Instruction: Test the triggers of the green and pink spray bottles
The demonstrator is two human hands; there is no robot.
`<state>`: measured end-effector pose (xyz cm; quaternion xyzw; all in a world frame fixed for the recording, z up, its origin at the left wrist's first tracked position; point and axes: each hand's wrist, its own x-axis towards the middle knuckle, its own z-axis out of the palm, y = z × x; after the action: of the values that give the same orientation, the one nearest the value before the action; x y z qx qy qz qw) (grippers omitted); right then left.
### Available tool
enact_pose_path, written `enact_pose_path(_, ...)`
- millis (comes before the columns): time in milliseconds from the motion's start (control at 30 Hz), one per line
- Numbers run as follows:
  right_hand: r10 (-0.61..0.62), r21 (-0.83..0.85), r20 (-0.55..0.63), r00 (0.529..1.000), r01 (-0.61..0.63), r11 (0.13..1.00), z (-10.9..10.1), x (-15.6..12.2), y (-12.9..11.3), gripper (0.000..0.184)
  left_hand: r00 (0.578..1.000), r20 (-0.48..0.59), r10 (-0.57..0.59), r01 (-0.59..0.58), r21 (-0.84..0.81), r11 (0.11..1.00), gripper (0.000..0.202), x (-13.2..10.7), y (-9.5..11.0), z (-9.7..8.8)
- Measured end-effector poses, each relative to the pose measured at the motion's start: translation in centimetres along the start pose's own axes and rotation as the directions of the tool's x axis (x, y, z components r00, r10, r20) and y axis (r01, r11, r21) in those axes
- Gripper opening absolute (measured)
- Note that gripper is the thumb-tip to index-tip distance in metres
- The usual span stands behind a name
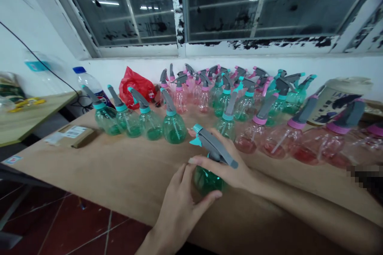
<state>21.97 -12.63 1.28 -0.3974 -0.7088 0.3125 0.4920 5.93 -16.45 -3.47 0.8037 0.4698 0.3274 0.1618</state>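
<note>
A green spray bottle (206, 181) with a grey trigger head (214, 146) and teal nozzle stands near the front edge of the brown table (119, 167). My left hand (179, 207) wraps around its round body from below and the left. My right hand (231, 171) is curled over the bottle's neck, under the grey trigger head. Behind it stand a row of green spray bottles (140, 121), a row of pink ones (278, 143), and a denser cluster of both colours (227, 87) near the wall.
A red plastic bag (134, 83) and a clear water bottle with a blue cap (86, 79) sit at the back left. A small cardboard box (74, 133) lies at the table's left. A pale printed container (335, 99) stands at right. Below left is red tiled floor (60, 223).
</note>
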Motion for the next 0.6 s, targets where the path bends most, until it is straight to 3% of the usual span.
enact_pose_path(133, 0.017, -0.111, 0.064, 0.998, -0.01, 0.994, -1.4, 0.0, -0.3, 0.066, 0.999, 0.032, 0.032, -0.032, 0.01, 0.999, 0.051, 1.0, 0.0, -1.0)
enact_pose_path(233, 0.077, -0.222, 0.031, 0.997, -0.069, 0.973, -2.9, -0.6, -0.1, 0.074, 0.996, 0.085, 0.035, -0.037, 0.02, 0.999, 0.048, 2.1, 0.0, -1.6)
enact_pose_path(333, 0.151, -0.321, -0.051, 0.987, -0.16, 0.934, -4.7, -1.4, 0.4, 0.057, 0.996, 0.07, 0.052, -0.058, 0.09, 0.994, 0.052, 3.4, -0.4, -1.9)
enact_pose_path(433, 0.146, -0.442, -0.147, 0.978, -0.197, 0.875, -6.4, -1.9, 0.7, 0.037, 0.995, 0.034, 0.092, -0.096, 0.17, 0.981, 0.052, 4.9, -1.1, -1.7)
enact_pose_path(600, 0.077, -0.625, -0.249, 0.965, -0.221, 0.749, -7.6, -1.7, 0.9, 0.034, 0.995, 0.023, 0.099, -0.101, 0.333, 0.938, 0.052, 7.7, -2.2, -1.4)
